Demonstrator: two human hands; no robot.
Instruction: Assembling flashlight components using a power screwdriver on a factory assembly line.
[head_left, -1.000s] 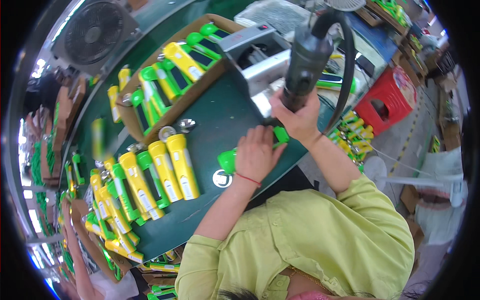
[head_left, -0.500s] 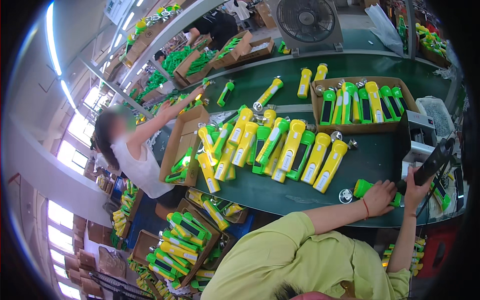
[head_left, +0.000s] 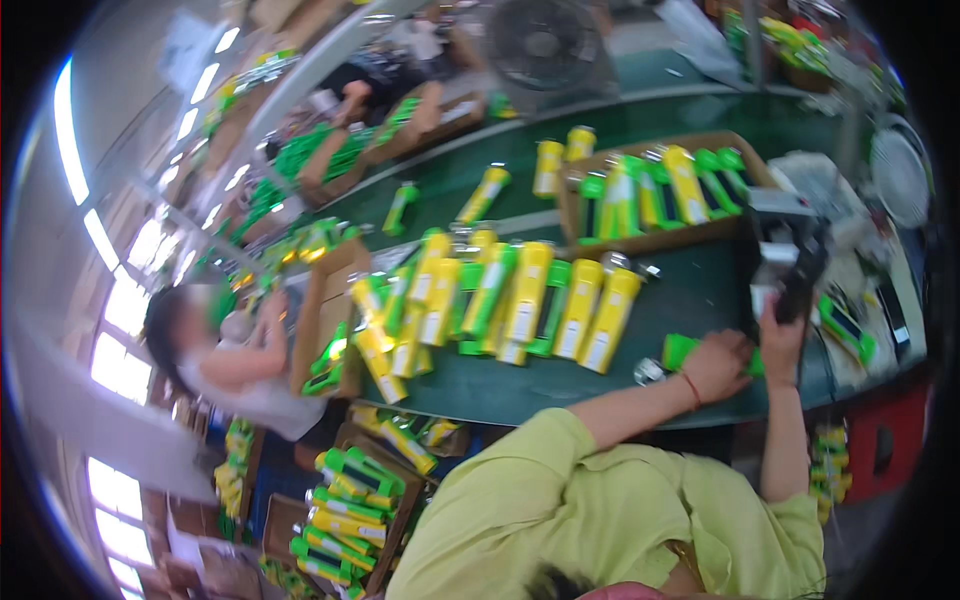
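Observation:
My left hand [head_left: 718, 366] is closed over a green flashlight [head_left: 682, 350] lying near the bench's front edge; its green end shows past the fingers. In my right hand [head_left: 782, 338] is a black electric screwdriver [head_left: 803, 275], held nearly upright just right of the flashlight. The picture is blurred, so its tip cannot be made out. A small round silver flashlight head [head_left: 650, 371] lies to the left of my left hand. Several yellow and green flashlights [head_left: 528, 290] lie side by side in the middle of the bench, with silver heads loose at their far ends.
A cardboard box [head_left: 650, 240] of flashlights stands at the back right, beside a grey device [head_left: 785, 203]. More flashlights lie on the green belt [head_left: 440, 200] beyond. A co-worker [head_left: 240, 370] sits at the left by an open box [head_left: 325, 300]. A fan [head_left: 545, 50] stands at the back.
The whole view has shifted and blurred. My right hand has tilted the screwdriver more upright, away from the flashlight under my left hand. The co-worker's outstretched arm has drawn back from the belt.

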